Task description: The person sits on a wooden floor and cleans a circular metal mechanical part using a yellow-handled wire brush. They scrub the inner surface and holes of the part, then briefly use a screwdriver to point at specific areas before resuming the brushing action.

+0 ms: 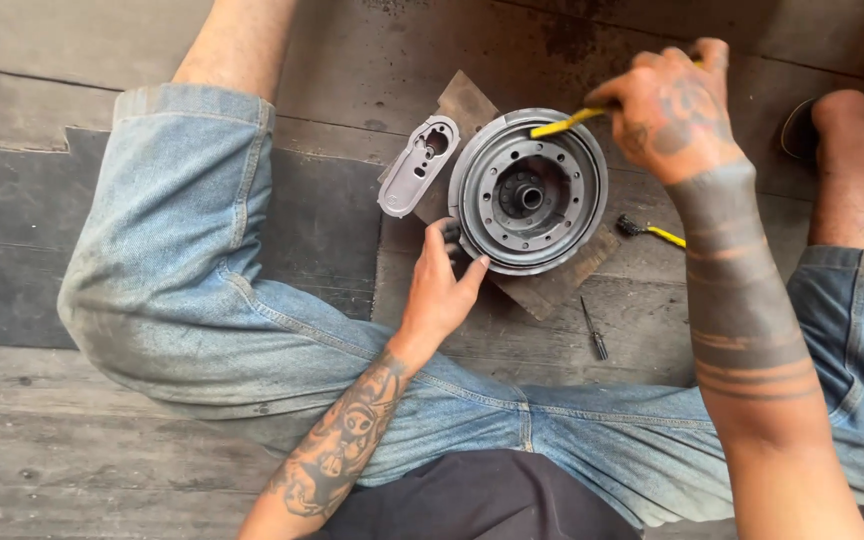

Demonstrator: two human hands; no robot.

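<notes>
Now the person sits on the wooden floor [72, 440], legs spread, with a round grey metal drum [529, 190] lying flat on a dark wooden block [552, 285] between the knees. The left hand [439, 290] rests against the drum's near rim, fingers spread, grip loose and holding nothing. The right hand [670, 110] has its grip closed on a yellow-handled tool [564, 123], whose tip sits on the drum's far rim. Just left of the drum lies a grey oblong metal cover [417, 165]. To the right, a small yellow-handled brush [650, 231]; nearer, a thin dark screwdriver [593, 328].
</notes>
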